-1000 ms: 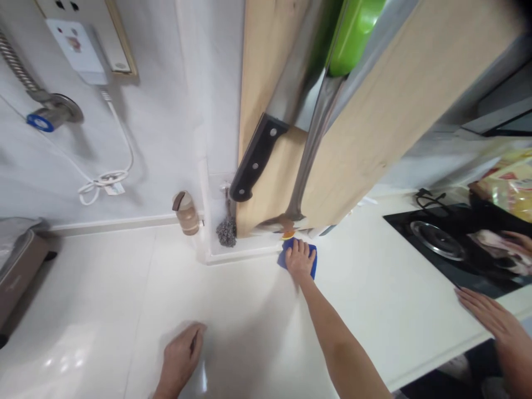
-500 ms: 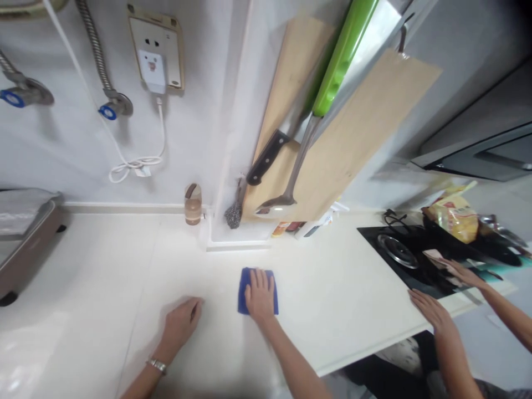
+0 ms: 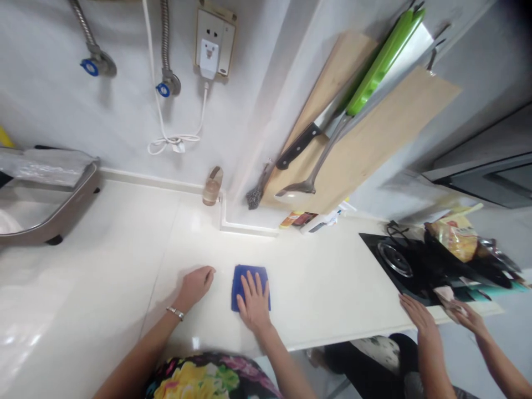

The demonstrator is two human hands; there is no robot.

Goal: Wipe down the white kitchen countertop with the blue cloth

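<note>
My right hand lies flat with spread fingers on a folded blue cloth. The cloth rests on the white countertop, and part of it shows to the left of the fingers. To the left, my left hand is closed in a loose fist on the counter, with a bracelet at its wrist. I see nothing sticking out of that fist. A gap of bare counter separates it from the cloth.
A small jar stands by the wall. A knife, slotted spatula and wooden boards hang above. A brown-sided appliance sits left. Right, a co-worker's hands wipe near the black cooktop with a pale cloth.
The camera view has shifted left. My right hand and the blue cloth are slightly farther from the wall corner, nearer to me. The co-worker's hand with the pale cloth has moved to the counter's front edge.
</note>
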